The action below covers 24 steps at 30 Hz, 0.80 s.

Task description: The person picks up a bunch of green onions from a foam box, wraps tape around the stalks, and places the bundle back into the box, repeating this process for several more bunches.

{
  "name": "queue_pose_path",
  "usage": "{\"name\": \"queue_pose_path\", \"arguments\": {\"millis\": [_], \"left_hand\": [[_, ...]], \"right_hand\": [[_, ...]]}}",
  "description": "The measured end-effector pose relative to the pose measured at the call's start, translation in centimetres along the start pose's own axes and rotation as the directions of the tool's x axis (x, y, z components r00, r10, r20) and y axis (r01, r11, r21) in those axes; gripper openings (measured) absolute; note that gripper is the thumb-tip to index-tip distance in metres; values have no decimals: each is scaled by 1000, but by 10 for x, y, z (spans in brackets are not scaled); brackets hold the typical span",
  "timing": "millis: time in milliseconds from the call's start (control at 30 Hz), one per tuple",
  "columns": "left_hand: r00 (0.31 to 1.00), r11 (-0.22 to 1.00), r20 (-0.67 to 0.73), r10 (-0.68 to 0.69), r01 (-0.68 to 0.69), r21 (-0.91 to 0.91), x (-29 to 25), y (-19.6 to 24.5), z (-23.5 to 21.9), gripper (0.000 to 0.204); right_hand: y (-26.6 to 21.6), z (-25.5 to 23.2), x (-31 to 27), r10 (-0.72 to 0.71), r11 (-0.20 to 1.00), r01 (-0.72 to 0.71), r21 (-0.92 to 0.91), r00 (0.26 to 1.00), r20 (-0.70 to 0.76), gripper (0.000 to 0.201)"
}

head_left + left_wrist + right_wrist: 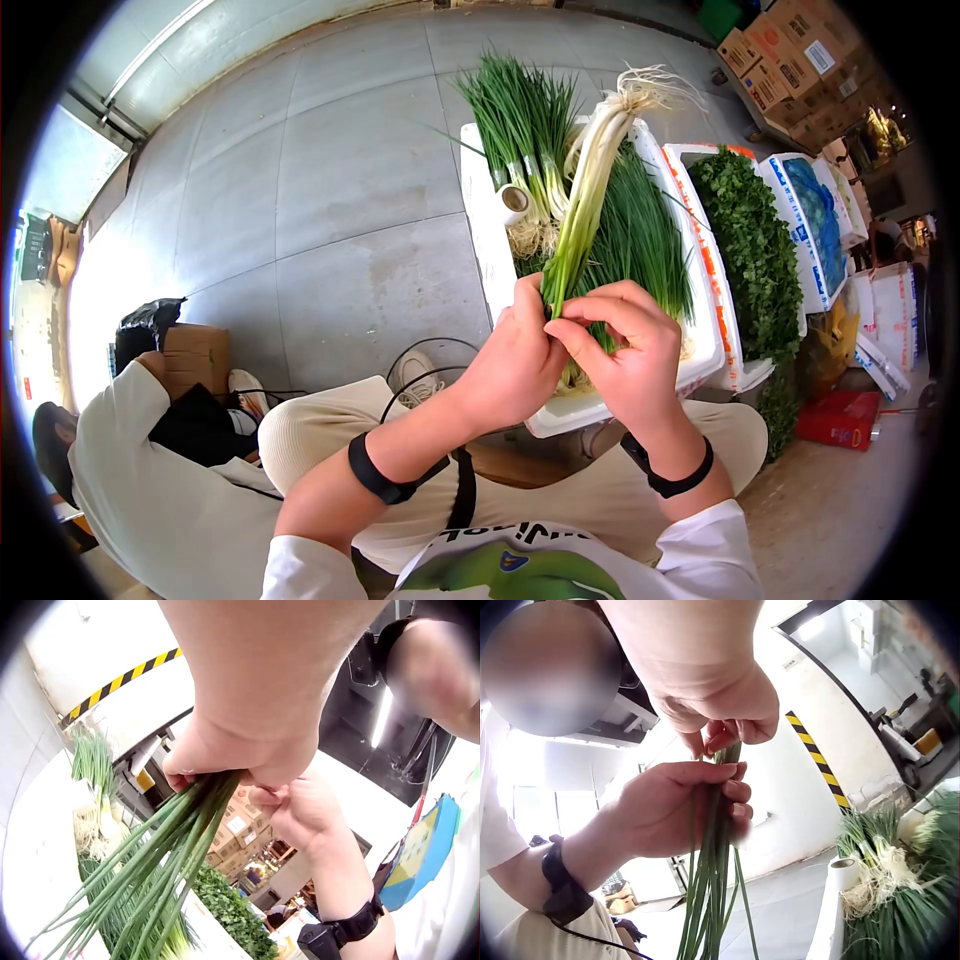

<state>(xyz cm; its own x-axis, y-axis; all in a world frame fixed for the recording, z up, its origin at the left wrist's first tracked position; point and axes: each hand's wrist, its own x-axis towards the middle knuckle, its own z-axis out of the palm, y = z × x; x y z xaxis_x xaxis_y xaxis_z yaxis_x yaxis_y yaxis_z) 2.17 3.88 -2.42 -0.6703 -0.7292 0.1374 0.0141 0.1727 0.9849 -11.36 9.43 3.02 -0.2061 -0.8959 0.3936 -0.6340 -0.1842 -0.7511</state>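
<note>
A bunch of green onions (592, 180) is held above a white foam box (712, 345), its white roots pointing away from the body. The left hand (515, 355) grips the bunch by its green part, fingers curled round the leaves (712, 877) in the right wrist view. Close beside it, the right hand (630, 345) pinches at the same stems with thumb and fingertips; exactly what lies between the tips is hidden. Behind, tied bunches (520, 120) and loose green onions (640, 230) lie in the box, with a roll of tape (513, 203) on them.
Right of the box stands another foam box of leafy greens (745, 240), then one with blue wrapping (815, 220). Cardboard cartons (800, 60) are stacked at the back right. A red box (838, 418) lies on the floor. Another person (160, 480) sits at the left.
</note>
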Motion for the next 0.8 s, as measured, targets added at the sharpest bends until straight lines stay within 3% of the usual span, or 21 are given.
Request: {"name": "queue_pose_path", "arguments": {"millis": [200,267,400,633,733,800], "left_hand": [[1000,1000,-8,-18,18,1,1,1,-1,40],[999,993,40,-29,24,114,1,3,-3,21],[995,992,66,-76,69,109,2,4,-3,22],[997,996,62,-55,50,79,4,1,-3,22],[993,993,49,-104,101,58,3,2,-4,24],[989,989,40,-144,143,32,3,6,-5,25]], "right_hand": [[5,-3,-1,29,996,-27,88,999,-25,14],[4,-7,-1,13,999,-12,39,1000,-23,14],[8,-7,-2,-81,996,79,-47,996,-47,14],[10,-9,0,-96,995,96,-16,995,-33,14],[12,-13,-1,-47,998,47,43,999,7,12],[14,-17,-4,225,867,-248,432,969,105,9]]}}
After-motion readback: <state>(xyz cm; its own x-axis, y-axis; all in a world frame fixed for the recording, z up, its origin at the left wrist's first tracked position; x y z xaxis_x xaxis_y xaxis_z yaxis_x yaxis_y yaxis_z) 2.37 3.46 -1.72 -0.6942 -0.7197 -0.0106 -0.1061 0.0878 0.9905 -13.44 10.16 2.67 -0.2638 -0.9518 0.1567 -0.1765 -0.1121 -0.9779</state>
